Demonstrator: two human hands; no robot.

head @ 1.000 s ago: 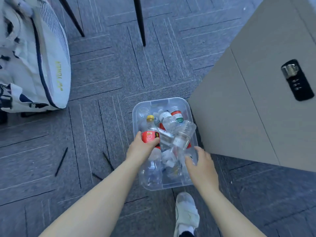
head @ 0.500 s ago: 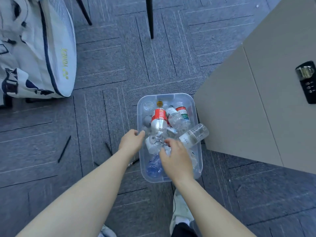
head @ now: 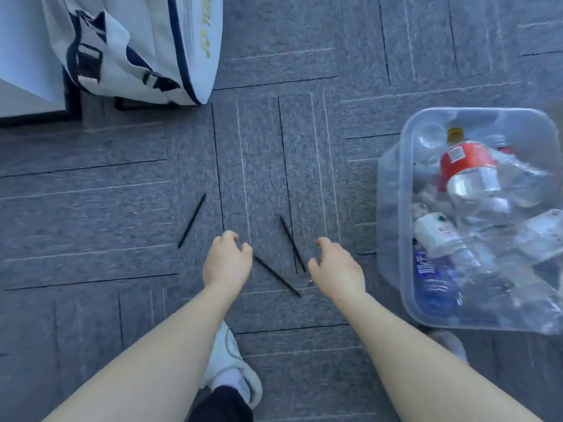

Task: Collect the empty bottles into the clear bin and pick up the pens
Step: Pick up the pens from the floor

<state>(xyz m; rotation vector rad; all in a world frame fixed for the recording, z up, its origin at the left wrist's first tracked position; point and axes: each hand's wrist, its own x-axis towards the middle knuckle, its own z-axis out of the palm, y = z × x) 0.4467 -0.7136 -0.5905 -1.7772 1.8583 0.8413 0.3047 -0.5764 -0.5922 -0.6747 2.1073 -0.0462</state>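
Pens [head: 276, 275] lie on carpet [head: 122, 208] between open-fingered hands.

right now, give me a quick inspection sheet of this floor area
surface: grey carpet tiles, no spills seen
job's things: clear bin at right, full of empty bottles; three black pens on the carpet, far pen, middle pen, right pen
clutter: white sports bag at top left
grippers: left hand and right hand open, empty, over the pens
cables: nothing seen
surroundings: white shoes below; white furniture edge at far left
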